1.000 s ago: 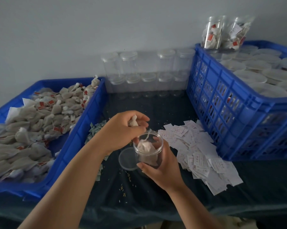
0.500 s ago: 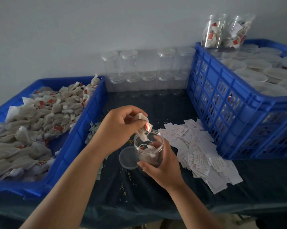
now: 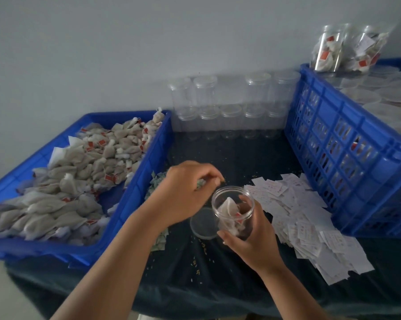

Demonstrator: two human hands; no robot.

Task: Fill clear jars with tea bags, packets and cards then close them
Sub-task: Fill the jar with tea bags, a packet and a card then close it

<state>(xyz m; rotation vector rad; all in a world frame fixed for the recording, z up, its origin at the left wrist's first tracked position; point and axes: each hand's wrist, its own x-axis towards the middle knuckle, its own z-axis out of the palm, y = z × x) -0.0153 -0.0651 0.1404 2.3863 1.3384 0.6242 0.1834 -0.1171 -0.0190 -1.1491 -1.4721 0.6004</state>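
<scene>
Landmark: open jar (image 3: 233, 211), upright, near the middle of the dark worktop (image 3: 218, 285).

Far left of jar: blue tray (image 3: 135, 195), heaped with tea bags (image 3: 79, 181).

Just left of jar, level with its rim: left hand (image 3: 183, 195), fingers curled, tips drawn together. It is blurred, so I cannot tell whether this grip holds anything.

Under that hand: small green packets (image 3: 159, 241).

Just beside jar, lower left: loose clear lid (image 3: 203, 224), lying flat.

Inside jar: several tea bags, red tags showing.

Right hand (image 3: 252, 243) comes in from lower right, its grip closed round the jar wall.

Right of jar: spread of white cards (image 3: 305, 222).

Behind jar: rows of empty lidded jars (image 3: 227, 112).

Far right of jar: blue crate (image 3: 347, 158).
</scene>
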